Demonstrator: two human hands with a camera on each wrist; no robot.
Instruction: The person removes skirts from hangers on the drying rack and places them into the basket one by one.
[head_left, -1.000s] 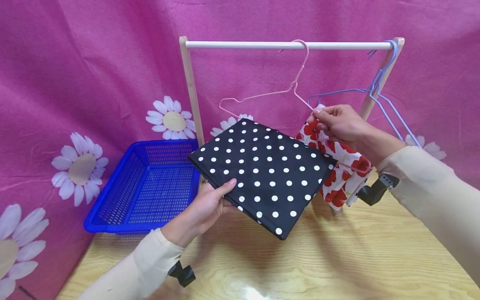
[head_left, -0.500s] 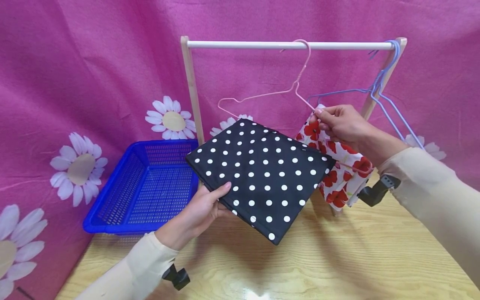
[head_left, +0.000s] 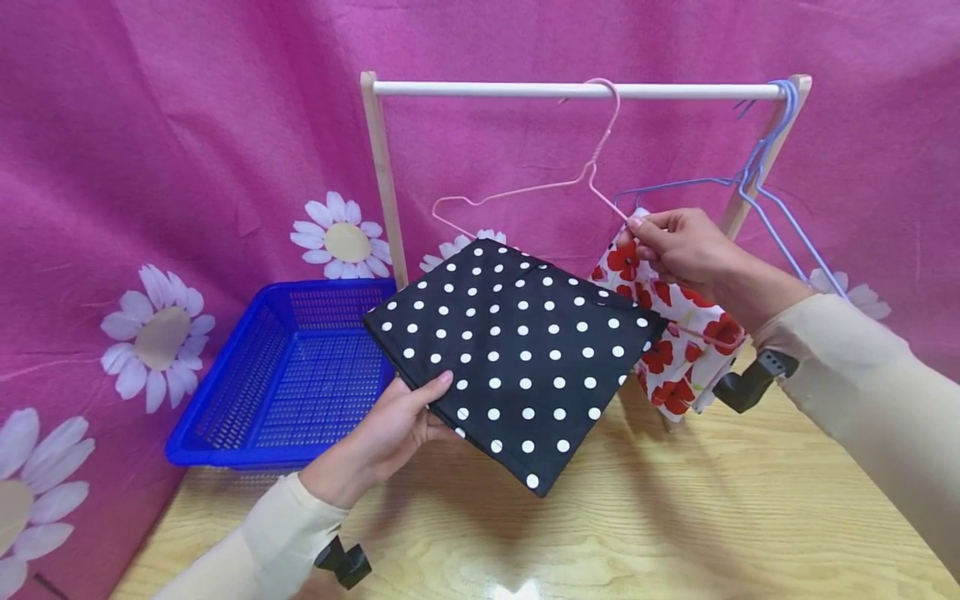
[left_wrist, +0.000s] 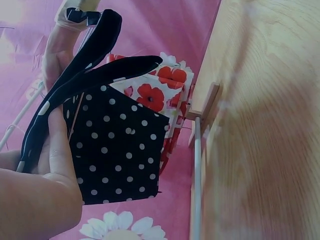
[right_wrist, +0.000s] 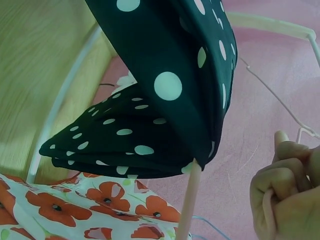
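A black cloth with white polka dots (head_left: pixel 510 350) is draped over the lower bar of a pink wire hanger (head_left: pixel 528 190); in the right wrist view the bar comes out of the cloth's fold (right_wrist: pixel 167 130). My left hand (head_left: pixel 393 429) pinches the cloth's near left edge, thumb on top and fingers beneath. Higher up, my right hand (head_left: pixel 686 246) grips the right shoulder of the hanger between thumb and fingers. The hanger's hook sits on the white rail (head_left: pixel 487 89). Behind the right hand hangs a white cloth with red poppies (head_left: pixel 671 392).
Blue wire hangers (head_left: pixel 765 158) hang at the rail's right end, by the rack's wooden post (head_left: pixel 772 133). A blue plastic basket (head_left: pixel 213 457) stands to the left on the wooden table (head_left: pixel 600 533). Behind is a pink daisy-print backdrop (head_left: pixel 247 125).
My left hand has drawn the polka-dot cloth slightly left and down, toward me. The right hand keeps its grip on the hanger in nearly the same place.
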